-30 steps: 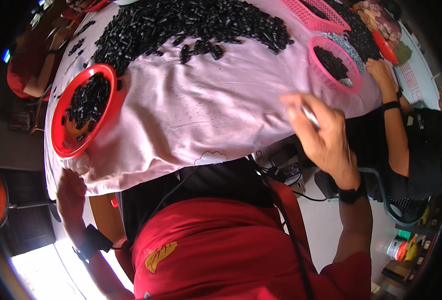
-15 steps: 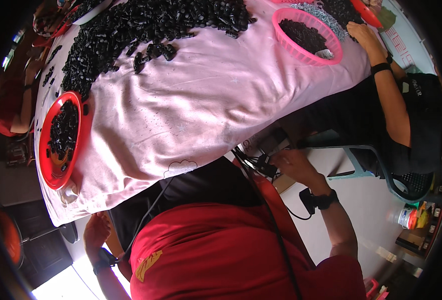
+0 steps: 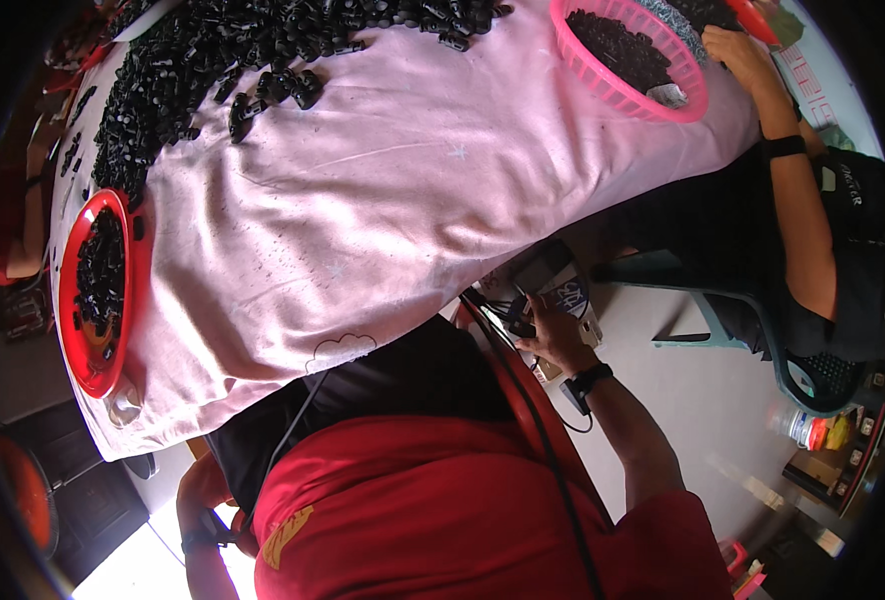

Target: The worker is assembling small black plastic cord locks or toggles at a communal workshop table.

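- The person's right hand (image 3: 555,338) is at the centre right of the frame, below the edge of the table, with a black band on its wrist.
- Its fingers (image 3: 531,328) are curled around a small dark flat device (image 3: 519,322); its exact shape is too hidden to tell. Its long axis seems to run from upper left to lower right.
- Just above the hand lies a small white package with a blue label (image 3: 566,295), and a grey flat box (image 3: 538,268) is beside it.
- The left hand (image 3: 200,528) is at the lower left edge, hanging low beside the red shirt; whether its fingers are open or closed cannot be told.
- The table under a pink cloth (image 3: 383,200) fills the upper middle of the frame.
- A heap of small black plastic parts (image 3: 263,50) lies along its upper left.
- A round red plastic tray (image 3: 71,330) with black parts sits at the left edge.
- A pink plastic mesh basket (image 3: 613,85) with black parts is at the upper right, where another person's arm (image 3: 793,200) reaches in.
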Demonstrator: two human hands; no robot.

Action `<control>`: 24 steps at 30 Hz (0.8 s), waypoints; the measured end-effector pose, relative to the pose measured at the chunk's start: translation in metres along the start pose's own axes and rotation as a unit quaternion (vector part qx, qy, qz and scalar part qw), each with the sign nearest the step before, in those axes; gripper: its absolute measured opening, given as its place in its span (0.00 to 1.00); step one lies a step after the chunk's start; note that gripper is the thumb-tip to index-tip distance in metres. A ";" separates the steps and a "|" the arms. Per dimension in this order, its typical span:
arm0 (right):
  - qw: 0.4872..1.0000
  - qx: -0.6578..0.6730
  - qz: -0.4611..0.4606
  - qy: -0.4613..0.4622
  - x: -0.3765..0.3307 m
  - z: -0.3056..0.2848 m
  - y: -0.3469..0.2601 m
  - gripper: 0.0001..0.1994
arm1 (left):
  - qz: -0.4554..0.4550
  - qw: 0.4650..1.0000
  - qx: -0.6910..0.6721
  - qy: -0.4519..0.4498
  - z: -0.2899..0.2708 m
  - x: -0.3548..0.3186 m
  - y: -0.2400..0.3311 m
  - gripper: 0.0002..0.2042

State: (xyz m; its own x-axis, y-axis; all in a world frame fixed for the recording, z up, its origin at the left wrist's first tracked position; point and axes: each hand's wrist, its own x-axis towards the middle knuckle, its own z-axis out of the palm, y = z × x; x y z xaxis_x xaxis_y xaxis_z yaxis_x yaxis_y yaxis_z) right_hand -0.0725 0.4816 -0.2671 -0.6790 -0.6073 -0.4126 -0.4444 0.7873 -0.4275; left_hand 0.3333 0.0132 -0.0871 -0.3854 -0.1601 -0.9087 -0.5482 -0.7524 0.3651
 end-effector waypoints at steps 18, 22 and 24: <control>0.953 0.078 -0.008 0.294 -0.022 0.042 0.023 0.39 | -0.009 1.000 0.000 -0.026 0.021 0.012 -0.010 0.20; 0.937 0.158 0.088 0.299 -0.022 0.026 0.016 0.39 | 0.000 1.000 -0.008 -0.024 0.021 0.006 -0.015 0.20; 0.933 0.147 0.081 0.319 -0.016 0.036 0.029 0.39 | 0.003 1.000 -0.011 -0.026 0.022 0.005 -0.017 0.20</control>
State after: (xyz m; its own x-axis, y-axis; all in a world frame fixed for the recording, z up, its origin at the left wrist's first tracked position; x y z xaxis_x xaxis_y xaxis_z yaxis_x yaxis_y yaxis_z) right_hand -0.0536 0.5106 -0.3015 -0.9745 -0.2222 0.0311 -0.1899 0.7429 -0.6419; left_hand 0.3243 0.0398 -0.0934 -0.4270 -0.1309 -0.8947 -0.5295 -0.7659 0.3647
